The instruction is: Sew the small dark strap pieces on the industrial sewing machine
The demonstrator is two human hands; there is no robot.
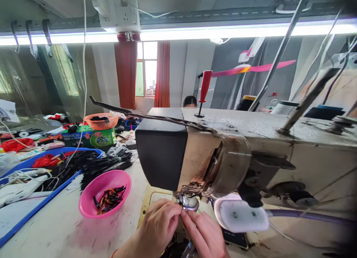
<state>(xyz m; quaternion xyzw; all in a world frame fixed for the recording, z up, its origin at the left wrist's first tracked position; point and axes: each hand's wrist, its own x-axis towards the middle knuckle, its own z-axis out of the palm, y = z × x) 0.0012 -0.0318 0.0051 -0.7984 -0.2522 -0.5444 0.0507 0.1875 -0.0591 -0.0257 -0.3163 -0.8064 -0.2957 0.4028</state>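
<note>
A person sits at an industrial sewing machine [223, 153] that fills the centre and right of the view from the head camera. Both hands meet at about 6 o'clock, directly under the machine's needle end. The left hand [157, 224] is curled, its thumb and forefinger pressed together on something very small at the metal presser foot [189, 203]. The right hand [205, 233] comes up from 5 o'clock, with its fingertips closed against the same spot, touching the left hand's fingertips. What they pinch is hidden between the fingers; it looks like thread or a thin piece, likely light, limp and easy to drop, best held close to its tip with the fingertips.

A small white lamp [241, 215] on a bendable neck sits just right of the hands, at 4 o'clock. A red-handled screwdriver [205, 88] stands upright on top of the machine at 12 o'clock.

On the desk [55, 232] at 8 o'clock is a pink bowl [104, 193] holding small dark and orange pieces. Beyond it, at 9 o'clock, a blue tray [36, 207] holds bundles of thin black strands [95, 163]. Further back at 10 o'clock an orange basket [102, 121] rests on a green box [96, 137]. Part of another person's head shows behind the machine.
</note>
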